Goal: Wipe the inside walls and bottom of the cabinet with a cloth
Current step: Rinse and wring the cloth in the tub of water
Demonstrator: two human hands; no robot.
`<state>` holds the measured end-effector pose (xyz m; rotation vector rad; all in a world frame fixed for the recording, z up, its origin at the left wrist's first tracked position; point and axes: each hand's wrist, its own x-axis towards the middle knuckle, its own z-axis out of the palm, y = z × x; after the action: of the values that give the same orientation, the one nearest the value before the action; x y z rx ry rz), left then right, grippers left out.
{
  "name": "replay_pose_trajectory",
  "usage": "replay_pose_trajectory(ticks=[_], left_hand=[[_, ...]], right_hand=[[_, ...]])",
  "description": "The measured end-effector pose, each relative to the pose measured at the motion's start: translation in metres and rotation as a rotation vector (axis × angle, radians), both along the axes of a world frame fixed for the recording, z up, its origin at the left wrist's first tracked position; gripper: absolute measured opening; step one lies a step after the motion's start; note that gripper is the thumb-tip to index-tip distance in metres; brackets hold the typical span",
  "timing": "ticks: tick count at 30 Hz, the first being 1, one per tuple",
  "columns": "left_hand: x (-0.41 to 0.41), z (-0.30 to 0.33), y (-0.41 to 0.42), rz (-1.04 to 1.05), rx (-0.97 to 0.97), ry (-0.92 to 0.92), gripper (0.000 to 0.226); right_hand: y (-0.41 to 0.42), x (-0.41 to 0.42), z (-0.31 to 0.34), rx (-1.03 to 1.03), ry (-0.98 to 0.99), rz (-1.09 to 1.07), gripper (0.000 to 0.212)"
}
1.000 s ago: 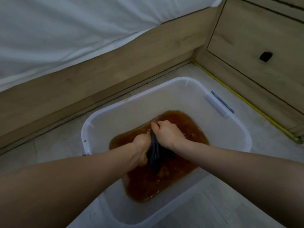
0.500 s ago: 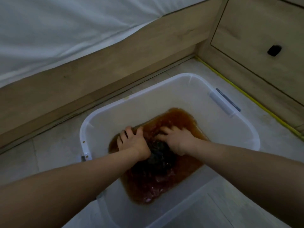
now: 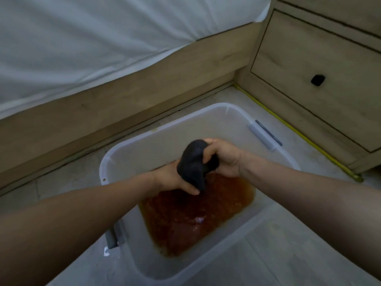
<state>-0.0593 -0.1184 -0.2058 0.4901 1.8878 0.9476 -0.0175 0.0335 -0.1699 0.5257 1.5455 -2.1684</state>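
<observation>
Item: dark wet cloth (image 3: 192,164), now lifted clear of the brown water (image 3: 198,217) in the plastic tub (image 3: 206,112), where half a second ago it lay submerged. Left hand (image 3: 175,178) and right hand (image 3: 224,157) both clamp it, apparently wringing. Cabinet wiping not begun.

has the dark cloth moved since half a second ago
Yes. The dark cloth has come up out of the brown water: it was pressed down into it, and now both hands wring it above the surface, level with the tub's far wall.

Black cloth (image 3: 193,164), reddish-brown water (image 3: 198,215), translucent white tub (image 3: 144,145).
</observation>
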Motion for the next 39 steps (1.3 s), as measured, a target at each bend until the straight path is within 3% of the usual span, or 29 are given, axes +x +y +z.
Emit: replay_pose_trajectory(ticks=[3, 6, 8, 10, 12, 14, 16, 18, 21, 23, 26, 28, 31, 34, 37, 39], left_hand=[[0.001, 0.012, 0.000, 0.053, 0.061, -0.139, 0.066], [0.006, 0.013, -0.002, 0.194, 0.104, -0.285, 0.060], [0.010, 0.018, 0.000, 0.321, 0.186, -0.478, 0.057], [0.012, 0.026, 0.004, 0.392, 0.303, -0.660, 0.067], [0.010, 0.030, 0.007, 0.465, 0.420, -0.777, 0.086], [0.008, 0.034, 0.010, 0.540, 0.447, -0.784, 0.079], [0.006, 0.035, 0.010, 0.618, 0.420, -0.717, 0.070], [0.000, 0.033, 0.005, 0.691, 0.388, -0.656, 0.059], [-0.003, 0.037, 0.001, 0.676, 0.268, -0.525, 0.026], [-0.004, 0.040, -0.001, 0.597, 0.212, -0.482, 0.016], [0.001, 0.046, 0.001, 0.339, 0.158, -0.510, 0.037], [0.010, 0.050, 0.006, 0.193, 0.123, -0.503, 0.041], [0.016, 0.058, 0.012, 0.070, -0.037, -0.359, 0.033], [0.013, 0.057, 0.018, -0.092, -0.291, -0.172, 0.053], [0.017, 0.051, 0.023, -0.289, -0.454, 0.316, 0.042], [0.021, 0.046, 0.025, -0.342, -0.457, 0.509, 0.035]], right_hand=[[0.009, 0.000, 0.010, -0.228, 0.044, -0.258, 0.032], [0.015, -0.005, 0.019, -0.184, 0.086, -0.445, 0.027], [0.016, -0.007, 0.023, -0.058, 0.145, -0.483, 0.025], [0.014, -0.006, 0.019, 0.147, 0.208, -0.427, 0.024], [0.010, -0.001, 0.011, 0.467, 0.299, -0.259, 0.014], [0.004, 0.004, 0.003, 0.777, 0.405, -0.004, 0.028], [-0.001, 0.010, 0.003, 0.899, 0.455, 0.263, 0.038], [-0.002, 0.017, 0.006, 0.869, 0.493, 0.450, 0.044], [0.009, 0.022, 0.011, 0.842, 0.462, 0.267, 0.039], [0.016, 0.024, 0.013, 1.030, 0.506, 0.193, 0.045], [0.013, 0.028, 0.010, 1.315, 0.662, 0.550, 0.092], [0.008, 0.028, 0.009, 1.357, 0.831, 0.676, 0.103], [0.004, 0.026, 0.013, 1.391, 0.845, 0.767, 0.084], [-0.005, 0.026, 0.015, 1.561, 0.725, 0.893, 0.060], [-0.015, 0.027, 0.013, 1.615, 0.557, 0.875, 0.032], [-0.021, 0.027, 0.011, 1.555, 0.380, 0.792, 0.028]])
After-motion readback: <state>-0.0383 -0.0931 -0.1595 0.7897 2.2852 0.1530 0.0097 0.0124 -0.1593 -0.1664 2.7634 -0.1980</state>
